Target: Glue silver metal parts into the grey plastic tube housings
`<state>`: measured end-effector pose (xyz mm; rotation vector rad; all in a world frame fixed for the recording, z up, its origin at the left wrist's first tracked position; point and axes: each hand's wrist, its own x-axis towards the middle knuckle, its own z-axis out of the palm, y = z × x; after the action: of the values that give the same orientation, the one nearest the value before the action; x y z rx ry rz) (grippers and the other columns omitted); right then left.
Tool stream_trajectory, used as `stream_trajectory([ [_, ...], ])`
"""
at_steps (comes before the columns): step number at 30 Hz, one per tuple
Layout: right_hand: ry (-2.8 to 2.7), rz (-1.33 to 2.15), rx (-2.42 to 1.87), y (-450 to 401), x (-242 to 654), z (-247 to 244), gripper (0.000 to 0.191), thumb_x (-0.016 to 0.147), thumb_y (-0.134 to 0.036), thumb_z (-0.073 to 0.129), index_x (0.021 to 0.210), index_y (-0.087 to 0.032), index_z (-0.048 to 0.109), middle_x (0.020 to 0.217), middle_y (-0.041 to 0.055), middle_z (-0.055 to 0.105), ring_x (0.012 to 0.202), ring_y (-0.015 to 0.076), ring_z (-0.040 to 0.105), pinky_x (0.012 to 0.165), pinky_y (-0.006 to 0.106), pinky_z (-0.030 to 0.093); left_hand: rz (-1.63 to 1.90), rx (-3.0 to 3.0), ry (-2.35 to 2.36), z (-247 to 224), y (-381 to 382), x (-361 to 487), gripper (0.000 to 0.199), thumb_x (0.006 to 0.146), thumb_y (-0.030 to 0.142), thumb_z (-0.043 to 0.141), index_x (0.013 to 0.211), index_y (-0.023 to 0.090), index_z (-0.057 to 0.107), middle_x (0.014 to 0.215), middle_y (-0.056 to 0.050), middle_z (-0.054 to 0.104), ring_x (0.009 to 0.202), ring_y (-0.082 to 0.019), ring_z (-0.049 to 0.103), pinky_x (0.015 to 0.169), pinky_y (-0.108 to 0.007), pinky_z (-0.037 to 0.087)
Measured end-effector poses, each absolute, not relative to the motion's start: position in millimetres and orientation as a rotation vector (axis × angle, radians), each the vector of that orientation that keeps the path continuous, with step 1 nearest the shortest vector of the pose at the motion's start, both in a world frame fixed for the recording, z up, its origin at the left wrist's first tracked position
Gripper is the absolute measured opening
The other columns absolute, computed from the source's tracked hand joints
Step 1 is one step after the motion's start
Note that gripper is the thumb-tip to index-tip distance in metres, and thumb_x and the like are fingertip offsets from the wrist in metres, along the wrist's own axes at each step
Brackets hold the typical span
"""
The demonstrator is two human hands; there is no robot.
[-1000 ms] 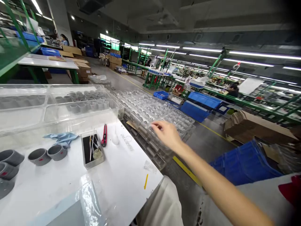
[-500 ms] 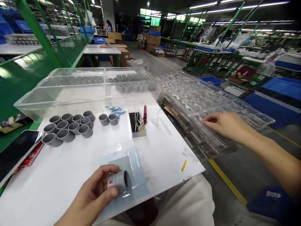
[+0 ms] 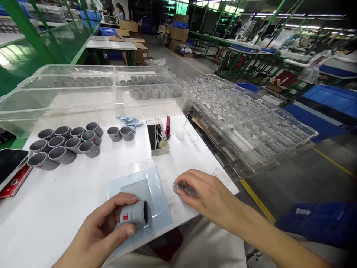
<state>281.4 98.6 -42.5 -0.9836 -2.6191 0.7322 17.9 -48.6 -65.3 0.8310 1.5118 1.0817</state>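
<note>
Moved: your right hand (image 3: 208, 195) has come from the clear trays (image 3: 251, 141) to the surface (image 3: 75, 190).
Right fingers (image 3: 189, 179): pinching a small metal ring (image 3: 178, 185).
Left fingers (image 3: 111, 203): wrapped around a grey pipe coupling (image 3: 134, 214).

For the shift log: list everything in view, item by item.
gray couplings: 11, gray, clustered left on the table
paired couplings: 2, gray, right of cluster
clear trays: several, clear, table's far edge
stacked blister trays: many, clear, right of table
box cutter: 1, red, mid-table
clear box: 1, clear, beside cutter
cloth: 1, blue, behind paired couplings
sheet: 1, pale blue, table front
phone: 1, black, table's left edge
crates: several, blue, right background
metal fitting: 1, silver, under right hand
marked coupling: 1, gray, in left hand
left hand: 1, front left
right hand: 1, front right
</note>
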Motion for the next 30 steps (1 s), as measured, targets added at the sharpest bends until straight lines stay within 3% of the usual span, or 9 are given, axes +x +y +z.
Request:
stream_trajectory([
  [6,-2.605,0.783,-1.003,101,292,-31,0.019,0.105,-0.025,0.059,0.122,-0.023,0.066,0.118,0.0053,0.072,0.100,0.0210,0.071,0.086,0.035,0.057,1.058,0.826,1.538,-69,-49,17,0.042,0.075,0.054,0.087,0.110,0.033,0.080,0.120,-0.005,0.077,0.116,-0.030,0.070,0.086,-0.026,0.062],
  [13,-2.663,0.718,-1.065,98,293,-32,0.017,0.106,-0.028,0.056,0.117,-0.023,0.068,0.108,0.0040,0.072,0.092,0.0214,0.071,0.079,0.036,0.056,1.054,0.841,1.561,-69,-49,15,0.042,0.075,0.056,0.086,0.110,0.035,0.080,0.122,-0.004,0.076,0.115,-0.029,0.072,0.088,-0.026,0.062],
  [17,-2.718,0.613,-1.112,95,283,-36,0.018,0.105,-0.029,0.060,0.116,-0.022,0.071,0.103,0.0050,0.072,0.089,0.0236,0.072,0.076,0.038,0.056,0.969,0.921,1.534,-70,-49,10,0.041,0.083,0.059,0.079,0.116,0.035,0.079,0.117,-0.004,0.078,0.094,-0.022,0.074,0.079,-0.023,0.060],
  [22,-2.653,0.579,-1.096,93,275,-37,0.011,0.098,-0.022,0.067,0.104,-0.019,0.076,0.093,0.0044,0.073,0.078,0.0213,0.071,0.065,0.034,0.054,1.023,0.868,1.553,-67,-51,12,0.042,0.088,0.063,0.072,0.118,0.034,0.077,0.089,0.000,0.079,0.077,-0.017,0.071,0.078,-0.022,0.055],
  [25,-2.405,0.709,-0.925,85,268,-37,0.013,0.093,-0.017,0.071,0.104,-0.018,0.077,0.093,0.0042,0.076,0.082,0.0188,0.072,0.068,0.030,0.057,1.095,0.841,1.515,-68,-50,14,0.035,0.089,0.060,0.073,0.112,0.035,0.079,0.102,-0.001,0.080,0.075,-0.017,0.072,0.079,-0.024,0.058],
  [28,-2.161,0.912,-0.799,70,259,-40,0.021,0.089,-0.014,0.073,0.109,-0.018,0.078,0.097,0.0050,0.077,0.086,0.0161,0.074,0.072,0.025,0.060,1.135,0.826,1.460,-71,-49,13,0.030,0.085,0.057,0.078,0.105,0.034,0.082,0.124,-0.003,0.076,0.092,-0.021,0.073,0.081,-0.025,0.061],
  [30,-2.053,0.998,-0.769,60,251,-43,0.025,0.085,-0.012,0.075,0.110,-0.017,0.079,0.098,0.0063,0.077,0.085,0.0155,0.074,0.071,0.023,0.061,1.140,0.853,1.406,-74,-49,12,0.031,0.079,0.049,0.087,0.107,0.036,0.082,0.125,-0.003,0.075,0.111,-0.025,0.070,0.086,-0.025,0.061],
])
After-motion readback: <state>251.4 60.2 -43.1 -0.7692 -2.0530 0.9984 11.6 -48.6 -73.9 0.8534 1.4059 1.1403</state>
